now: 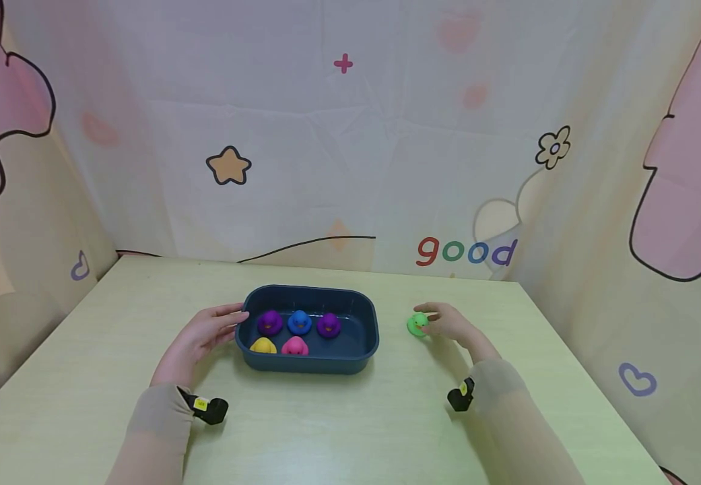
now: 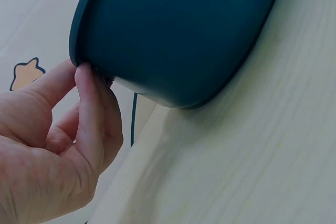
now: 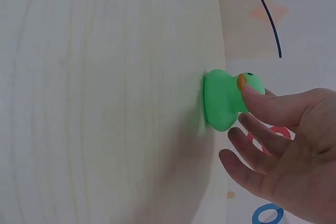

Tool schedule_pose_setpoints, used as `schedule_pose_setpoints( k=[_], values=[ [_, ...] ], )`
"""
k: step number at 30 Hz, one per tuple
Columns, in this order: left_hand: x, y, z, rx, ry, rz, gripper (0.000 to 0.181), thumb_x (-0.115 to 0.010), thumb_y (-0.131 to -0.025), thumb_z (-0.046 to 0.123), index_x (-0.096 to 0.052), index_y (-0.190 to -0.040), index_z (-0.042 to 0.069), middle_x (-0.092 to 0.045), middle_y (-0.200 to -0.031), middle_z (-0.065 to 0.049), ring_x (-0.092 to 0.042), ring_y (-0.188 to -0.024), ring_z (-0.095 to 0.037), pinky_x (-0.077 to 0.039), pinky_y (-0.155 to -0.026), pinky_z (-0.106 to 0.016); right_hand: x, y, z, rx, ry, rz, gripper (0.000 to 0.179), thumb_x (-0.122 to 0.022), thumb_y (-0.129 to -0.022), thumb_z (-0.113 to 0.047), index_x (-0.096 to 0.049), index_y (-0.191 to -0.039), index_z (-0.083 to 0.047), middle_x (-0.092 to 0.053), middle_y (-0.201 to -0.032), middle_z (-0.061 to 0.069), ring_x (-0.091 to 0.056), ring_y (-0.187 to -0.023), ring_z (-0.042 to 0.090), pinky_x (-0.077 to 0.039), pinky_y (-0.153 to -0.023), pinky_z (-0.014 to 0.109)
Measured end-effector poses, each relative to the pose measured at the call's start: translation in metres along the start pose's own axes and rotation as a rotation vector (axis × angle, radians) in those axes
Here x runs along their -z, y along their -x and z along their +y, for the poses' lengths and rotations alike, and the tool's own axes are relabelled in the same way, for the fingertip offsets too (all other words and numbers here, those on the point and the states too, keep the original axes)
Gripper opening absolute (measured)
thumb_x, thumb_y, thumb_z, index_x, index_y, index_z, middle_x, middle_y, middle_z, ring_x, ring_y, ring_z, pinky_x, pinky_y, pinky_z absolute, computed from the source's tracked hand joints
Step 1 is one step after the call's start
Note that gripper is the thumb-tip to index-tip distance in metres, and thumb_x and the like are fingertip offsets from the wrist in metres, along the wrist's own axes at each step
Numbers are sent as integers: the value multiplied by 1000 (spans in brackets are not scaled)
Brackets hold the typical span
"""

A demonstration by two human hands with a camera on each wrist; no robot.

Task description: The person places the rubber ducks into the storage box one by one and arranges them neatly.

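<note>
A dark blue plastic tub [image 1: 310, 364] stands on the table with several small toy ducks inside. My left hand [image 1: 203, 333] pinches the tub's left rim, thumb on top and fingers bent beneath the lip, as the left wrist view shows. To the right of the tub sits a green toy duck [image 3: 220, 98] with an orange beak, upright on the tabletop. My right hand [image 1: 450, 325] pinches its head between thumb and index finger. The right hand's other fingers [image 3: 244, 174] are spread and loosely bent away from the duck.
In the tub, a purple duck [image 1: 270, 322], a blue duck [image 1: 299, 322] and another purple duck [image 1: 328, 326] form a back row. A yellow duck [image 1: 263, 345] and a pink duck [image 1: 295, 346] sit in front. Printed curtains [image 1: 302, 188] border the pale table [image 1: 302, 431].
</note>
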State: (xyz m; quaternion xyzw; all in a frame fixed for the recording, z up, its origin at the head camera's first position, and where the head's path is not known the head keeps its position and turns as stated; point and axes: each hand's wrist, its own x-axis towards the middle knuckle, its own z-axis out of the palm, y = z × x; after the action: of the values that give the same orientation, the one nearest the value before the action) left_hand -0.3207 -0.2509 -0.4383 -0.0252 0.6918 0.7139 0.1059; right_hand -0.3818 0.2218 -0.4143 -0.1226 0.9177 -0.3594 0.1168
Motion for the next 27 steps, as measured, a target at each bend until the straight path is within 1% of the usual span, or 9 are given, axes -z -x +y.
schedule_pose_setpoints(
  k=[3,6,10,15,22,25,27],
  values=[
    [0,0,0,1,-2,-3,66,-63,-96,20,-33,-149,-6,-65,-96,14,-63,-78,2,-53,-73,-12,3,2,0,36,-15,44,53,-63,-87,2,-49,-137,7,-44,-144,28,-44,-130,49,-40,-106,58],
    [0,0,1,4,-2,-2,67,-64,-96,21,-33,-149,-5,-64,-96,14,-63,-80,2,-53,-74,-13,9,4,-4,62,-36,57,54,-63,-86,2,-47,-137,10,-44,-143,31,-43,-130,51,-40,-106,57],
    [1,-1,1,8,0,2,67,-64,-96,22,-33,-149,-5,-64,-94,15,-63,-79,2,-53,-74,-13,16,6,-14,47,-77,69,56,-65,-89,-4,-45,-139,9,-41,-145,32,-40,-133,50,-39,-108,56],
    [1,0,2,11,6,4,67,-64,-96,21,-33,-149,-5,-64,-93,15,-63,-77,2,-53,-73,-12,18,6,-22,-25,-147,106,58,-65,-92,-11,-43,-143,6,-38,-149,28,-36,-137,45,-36,-111,56],
    [0,1,1,7,15,-6,68,-65,-96,21,-32,-149,-6,-66,-93,15,-64,-77,2,-53,-72,-12,5,6,-16,-152,-259,150,57,-62,-95,-16,-41,-144,5,-39,-149,25,-36,-138,41,-34,-112,55],
    [-1,1,1,7,13,-4,67,-65,-96,21,-33,-149,-6,-65,-93,15,-64,-78,2,-53,-73,-13,-2,7,-12,-200,-287,174,56,-62,-95,-18,-42,-143,3,-40,-149,24,-39,-136,39,-37,-111,52],
    [-1,1,1,7,12,-3,68,-64,-96,21,-32,-149,-6,-65,-92,16,-64,-78,3,-53,-72,-12,-5,8,-10,-226,-298,189,56,-64,-94,-18,-43,-143,3,-39,-149,24,-41,-132,38,-40,-107,49]
  ],
)
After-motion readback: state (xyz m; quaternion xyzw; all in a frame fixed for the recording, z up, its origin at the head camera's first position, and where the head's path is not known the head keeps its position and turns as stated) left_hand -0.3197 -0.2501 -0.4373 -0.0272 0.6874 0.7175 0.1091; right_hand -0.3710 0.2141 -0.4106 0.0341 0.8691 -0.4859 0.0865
